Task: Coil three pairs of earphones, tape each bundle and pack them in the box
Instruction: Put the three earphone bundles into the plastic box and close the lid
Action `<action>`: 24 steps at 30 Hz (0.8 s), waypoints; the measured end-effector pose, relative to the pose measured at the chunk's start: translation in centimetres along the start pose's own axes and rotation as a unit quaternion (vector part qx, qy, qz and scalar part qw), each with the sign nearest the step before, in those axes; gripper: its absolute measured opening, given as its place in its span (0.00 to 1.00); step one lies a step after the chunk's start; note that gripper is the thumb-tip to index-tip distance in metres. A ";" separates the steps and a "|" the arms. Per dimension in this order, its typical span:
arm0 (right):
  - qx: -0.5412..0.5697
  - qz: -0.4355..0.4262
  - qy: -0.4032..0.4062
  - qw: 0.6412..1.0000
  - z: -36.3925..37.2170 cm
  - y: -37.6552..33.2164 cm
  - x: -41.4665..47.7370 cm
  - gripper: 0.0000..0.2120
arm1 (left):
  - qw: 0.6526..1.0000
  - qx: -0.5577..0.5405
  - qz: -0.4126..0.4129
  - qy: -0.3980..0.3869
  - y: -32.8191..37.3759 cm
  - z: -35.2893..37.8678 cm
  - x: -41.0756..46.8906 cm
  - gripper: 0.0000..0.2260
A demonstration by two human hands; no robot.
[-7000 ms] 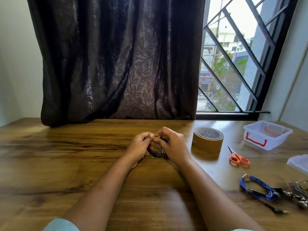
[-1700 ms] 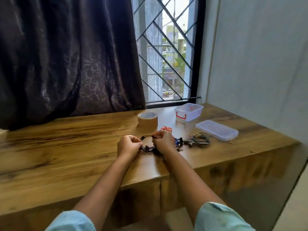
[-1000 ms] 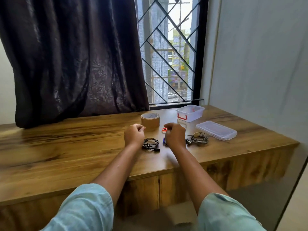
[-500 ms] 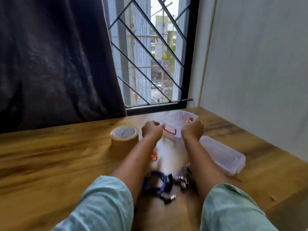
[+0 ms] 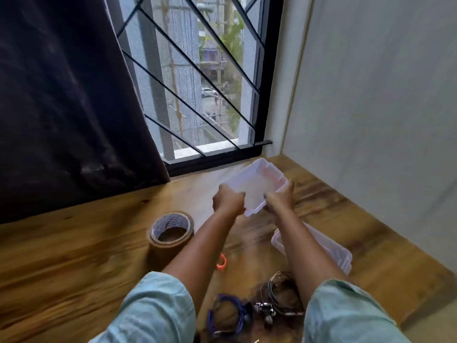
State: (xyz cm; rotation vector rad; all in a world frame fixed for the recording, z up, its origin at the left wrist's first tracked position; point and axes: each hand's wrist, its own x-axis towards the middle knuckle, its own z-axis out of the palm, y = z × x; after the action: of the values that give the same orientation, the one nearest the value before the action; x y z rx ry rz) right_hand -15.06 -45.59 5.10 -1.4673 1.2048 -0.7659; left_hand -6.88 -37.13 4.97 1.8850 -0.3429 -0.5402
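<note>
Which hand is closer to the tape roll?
Left. The left hand grips the box just beyond the tape roll; the right hand holds the box's far side.

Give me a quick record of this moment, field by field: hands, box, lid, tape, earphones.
left hand: grips box's near-left edge
right hand: grips box's near-right edge
box: clear, open, looks empty
lid: on table, under right forearm
tape roll: left of arms
blue earphones: coiled, near edge
grey earphones: coiled beside them

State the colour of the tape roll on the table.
Brown, with a pale printed inner core; the tape roll shows in the head view.
</note>
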 end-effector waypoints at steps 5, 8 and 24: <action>0.058 -0.021 -0.066 0.996 -0.2 -3.5 -8.9 0.25 | 0.999 0.020 0.039 -0.001 1.1 -9.4 -4.2 0.14; 0.105 -0.023 -0.104 0.989 1.4 -4.3 -15.3 0.14 | 0.999 0.006 0.042 0.018 -0.7 -16.9 -7.7 0.08; -0.084 -0.006 -0.257 0.963 7.3 5.0 -29.2 0.06 | 0.991 0.044 -0.125 0.011 -15.1 -29.9 -17.5 0.11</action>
State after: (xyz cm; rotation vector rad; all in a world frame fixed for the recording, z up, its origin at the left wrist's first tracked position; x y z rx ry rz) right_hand -18.28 -15.39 2.30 -1.6810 0.8753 -0.2603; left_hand -6.60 0.63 3.56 2.0327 -0.1164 -0.6808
